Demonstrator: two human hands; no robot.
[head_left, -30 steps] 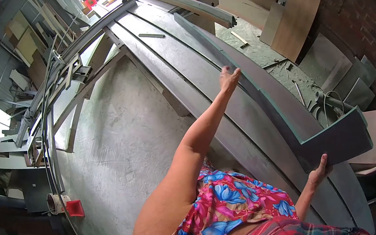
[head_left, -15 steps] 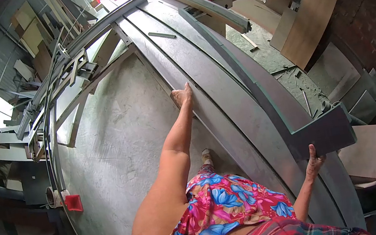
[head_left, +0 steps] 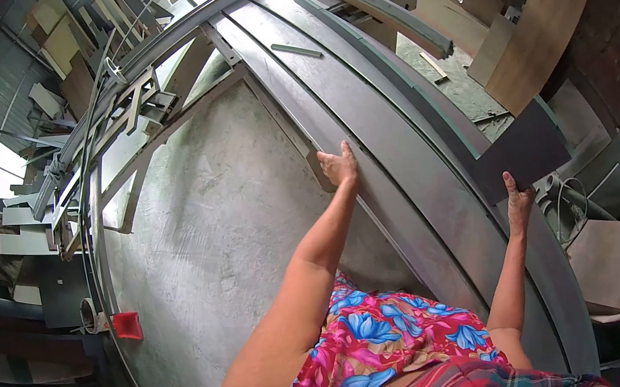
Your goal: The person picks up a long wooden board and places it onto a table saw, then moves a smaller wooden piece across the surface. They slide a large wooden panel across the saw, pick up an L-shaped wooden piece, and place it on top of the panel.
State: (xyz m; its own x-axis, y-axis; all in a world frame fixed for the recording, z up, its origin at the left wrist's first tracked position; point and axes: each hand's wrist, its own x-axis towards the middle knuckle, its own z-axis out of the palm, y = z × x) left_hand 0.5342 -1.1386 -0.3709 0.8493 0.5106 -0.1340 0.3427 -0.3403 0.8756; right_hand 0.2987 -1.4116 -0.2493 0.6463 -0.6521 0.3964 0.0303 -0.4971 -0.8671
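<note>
My right hand (head_left: 520, 199) grips the near edge of a dark rectangular board (head_left: 524, 151), thumb on top; the fingers beneath are partly hidden. The board's left side meets a long dark fence (head_left: 389, 77) with a pale green edge, running along the grey metal saw table (head_left: 369, 131). My left hand (head_left: 340, 166) rests at the table's left edge with its fingers apart, holding nothing. Farther up the table, a short narrow strip (head_left: 296, 50) lies near one of the long dark slots.
A metal frame (head_left: 177, 121) joins the table's left side above the concrete floor (head_left: 195, 236). A red scoop-like container (head_left: 127, 326) sits at left. Wooden panels (head_left: 540, 31) and offcuts lean by the brick wall. A long beam (head_left: 370, 10) stands beyond the fence.
The dark board and my right hand have moved forward along the fence. My left hand appears farther right and slightly lower in view, still at the table edge. The view has shifted slightly.
</note>
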